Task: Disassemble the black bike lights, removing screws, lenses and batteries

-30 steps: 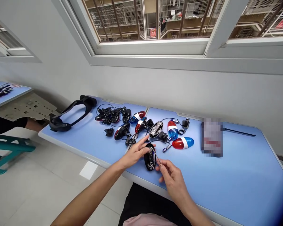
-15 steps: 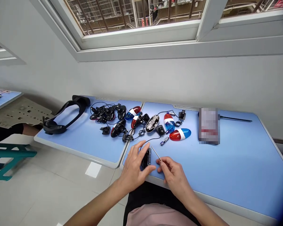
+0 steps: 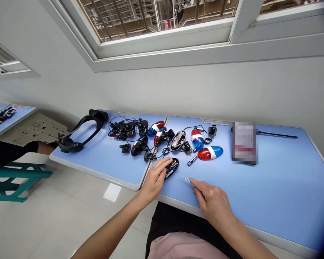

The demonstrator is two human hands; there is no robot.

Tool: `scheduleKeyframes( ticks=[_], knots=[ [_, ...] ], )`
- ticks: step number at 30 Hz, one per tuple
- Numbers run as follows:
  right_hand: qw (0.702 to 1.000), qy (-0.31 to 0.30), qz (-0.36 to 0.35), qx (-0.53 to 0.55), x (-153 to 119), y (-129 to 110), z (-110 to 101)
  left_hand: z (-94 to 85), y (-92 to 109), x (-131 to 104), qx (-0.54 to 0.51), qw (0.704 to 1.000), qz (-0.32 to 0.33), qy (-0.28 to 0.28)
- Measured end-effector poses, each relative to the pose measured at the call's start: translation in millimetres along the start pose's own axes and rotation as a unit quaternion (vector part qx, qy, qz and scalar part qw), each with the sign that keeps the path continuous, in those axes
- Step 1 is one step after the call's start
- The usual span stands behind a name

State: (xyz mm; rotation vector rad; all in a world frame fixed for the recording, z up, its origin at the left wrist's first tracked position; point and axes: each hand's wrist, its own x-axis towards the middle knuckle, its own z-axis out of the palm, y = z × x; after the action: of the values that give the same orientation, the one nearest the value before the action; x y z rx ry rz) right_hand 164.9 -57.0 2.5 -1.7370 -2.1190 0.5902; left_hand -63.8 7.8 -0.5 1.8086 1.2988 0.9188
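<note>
On the table near its front edge lies a black oval bicycle-light base (image 3: pixel 172 168), its opened inner side facing up with small parts and a bit of blue showing. My left hand (image 3: pixel 154 180) grips it from the left, fingers stretched along its upper edge and partly covering it. In my right hand (image 3: pixel 212 197) is a thin screwdriver (image 3: pixel 184 178), its metal shaft pointing left toward the base but apart from it. The fingers hide its handle. Just beyond lie a battery (image 3: pixel 192 160) and a red, white and blue lens cover (image 3: pixel 210 153).
Another open base (image 3: pixel 178 140) and a second lens cover (image 3: pixel 197 139) lie farther back. Black lights with cables (image 3: pixel 129 129) cluster to the left, beside a black headband-like device (image 3: pixel 70 145). A blurred-out phone-like object (image 3: pixel 245 144) lies right. A green stool (image 3: pixel 18 181) stands left.
My left hand has closed in on the base, which now lies tilted to the right with more of its inside showing. My right hand has drawn right, and the screwdriver lies flatter.
</note>
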Motion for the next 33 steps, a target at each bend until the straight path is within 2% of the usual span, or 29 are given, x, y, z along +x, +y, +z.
scheduleKeyframes(
  ticks=[5,10,16,24,28,33],
  knots=[
    [0.997,0.0,-0.018,-0.079,13,-7,4,-1.5,-6,6,0.011,1.0,-0.016,0.004],
    [0.993,-0.026,-0.004,-0.118,24,-15,-2,-4.0,-5,5,0.065,0.997,0.021,-0.023],
    [0.986,-0.061,0.01,-0.157,30,-24,-13,-4.2,-5,2,0.128,0.99,0.032,-0.057],
    [0.975,-0.09,-0.004,-0.202,45,-39,-23,-1.9,-10,-1,0.164,0.98,0.09,-0.067],
    [0.977,-0.091,-0.005,-0.191,47,-42,-18,1.3,-12,-2,0.132,0.986,0.086,-0.061],
    [0.989,-0.044,0.009,-0.142,38,-33,2,4.4,-11,-1,0.093,0.993,0.057,-0.038]
  ],
)
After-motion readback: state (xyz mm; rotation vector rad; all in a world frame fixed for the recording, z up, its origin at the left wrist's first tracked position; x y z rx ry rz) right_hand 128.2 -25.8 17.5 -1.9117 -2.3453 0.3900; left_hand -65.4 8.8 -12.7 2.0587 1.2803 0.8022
